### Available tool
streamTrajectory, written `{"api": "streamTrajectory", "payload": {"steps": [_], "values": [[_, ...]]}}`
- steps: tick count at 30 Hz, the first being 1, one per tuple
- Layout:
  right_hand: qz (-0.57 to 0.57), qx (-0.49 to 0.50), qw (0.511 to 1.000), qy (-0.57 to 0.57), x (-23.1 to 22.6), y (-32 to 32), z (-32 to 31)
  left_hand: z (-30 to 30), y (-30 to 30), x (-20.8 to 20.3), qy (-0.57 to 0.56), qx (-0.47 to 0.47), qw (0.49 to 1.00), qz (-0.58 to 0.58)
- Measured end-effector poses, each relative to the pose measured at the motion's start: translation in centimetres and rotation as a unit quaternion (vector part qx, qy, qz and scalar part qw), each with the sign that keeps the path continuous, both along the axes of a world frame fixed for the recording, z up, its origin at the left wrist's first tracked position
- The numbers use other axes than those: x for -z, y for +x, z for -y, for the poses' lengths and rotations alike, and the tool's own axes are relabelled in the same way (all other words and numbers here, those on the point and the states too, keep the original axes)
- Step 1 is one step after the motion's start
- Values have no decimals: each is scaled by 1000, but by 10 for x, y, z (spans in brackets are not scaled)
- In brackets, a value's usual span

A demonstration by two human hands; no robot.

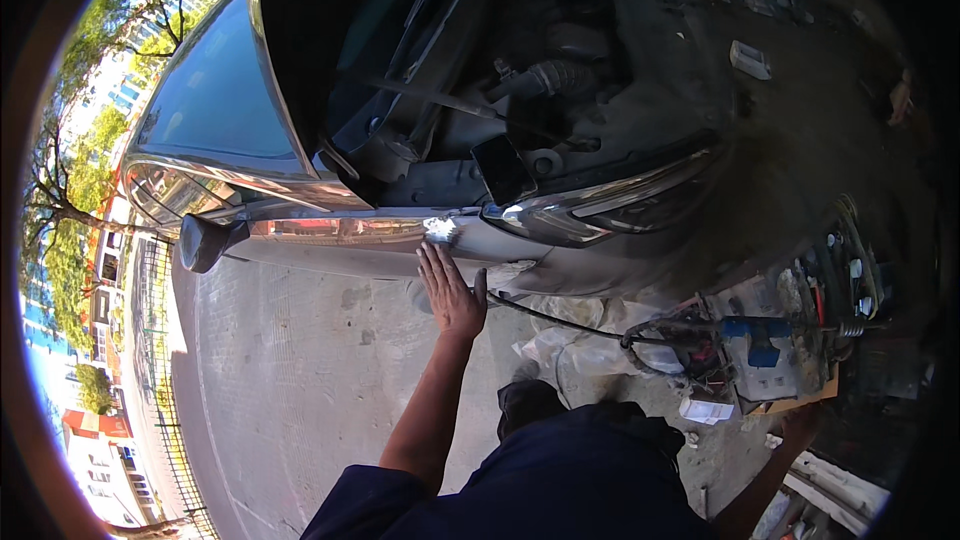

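My left hand [452, 292] is stretched out with its fingers extended on the side of a car's fender [350, 230]. Just beyond the fingertips lies a pale, dull patch [440, 228] in the shiny paint. A second whitish patch [510, 270] shows to the right of the thumb, below the headlight [625, 205]. My right hand [800, 428] reaches out at the lower right, beside a cluttered box [800, 395]. Shadow and the small view of it hide its fingers, so whether it holds anything is unclear.
The hood is raised over the engine bay [560, 80]; a dark flat rectangular object [503, 170] rests on its edge. The side mirror [205, 240] juts out left. A black cable or hose [560, 320] runs past plastic sheeting [590, 350] to tools. A small white box [706, 409] stands nearby.
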State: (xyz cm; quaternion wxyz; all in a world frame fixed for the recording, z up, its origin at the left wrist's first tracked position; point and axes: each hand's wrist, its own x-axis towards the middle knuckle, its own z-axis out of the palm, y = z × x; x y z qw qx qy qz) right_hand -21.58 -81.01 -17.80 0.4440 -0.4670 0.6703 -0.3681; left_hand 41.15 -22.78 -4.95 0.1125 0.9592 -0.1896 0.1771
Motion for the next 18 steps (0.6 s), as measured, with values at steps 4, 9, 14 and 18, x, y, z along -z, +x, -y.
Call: {"api": "streamTrajectory", "payload": {"steps": [4,9,14,18], "values": [[217,-13,971,95,29,-129,-74,19,9,36,-60,56,996,-38],[55,120,970,205,75,-35,-283,-43,16,39,36,138,988,-61],[-25,27,967,254,55,32,-393,-85,28,46,108,219,963,-114],[-13,-27,971,237,26,66,-425,-95,44,35,114,267,953,-88]]}}
